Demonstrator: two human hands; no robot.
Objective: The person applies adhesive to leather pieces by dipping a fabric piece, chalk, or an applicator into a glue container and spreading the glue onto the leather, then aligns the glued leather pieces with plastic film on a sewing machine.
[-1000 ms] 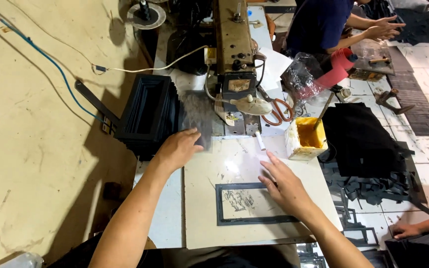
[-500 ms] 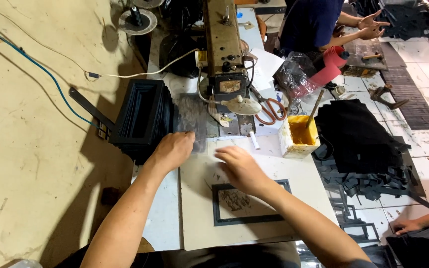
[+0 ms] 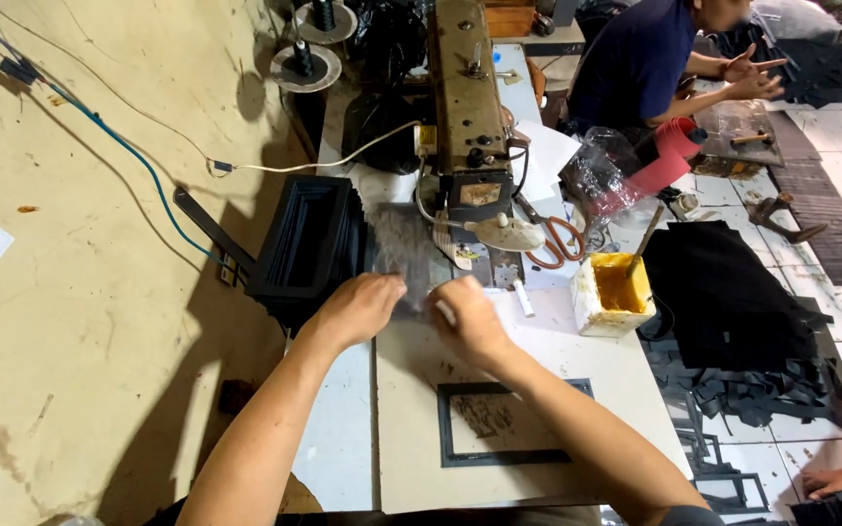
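Note:
Both of my hands meet on a clear plastic sheet [image 3: 403, 255] that lies on the table in front of the sewing machine [image 3: 466, 117]. My left hand [image 3: 361, 308] grips the sheet's near edge from the left. My right hand [image 3: 470, 323] pinches the same edge from the right, fingers curled, almost touching the left hand. A flat black rectangular frame [image 3: 443, 427] lies on the pale board [image 3: 411, 390] nearer to me, under my right forearm.
A stack of black frames [image 3: 309, 242] stands at the table's left edge. Orange-handled scissors [image 3: 557, 240], a yellow glue pot [image 3: 616, 288] with a brush and a pile of black material [image 3: 723, 292] are to the right. Another person [image 3: 635, 58] sits beyond; someone's hand [image 3: 830, 481] is at the lower right.
My right hand has left the black frame and moved up and left to the clear sheet, beside my left hand. My left hand has stayed at the sheet.

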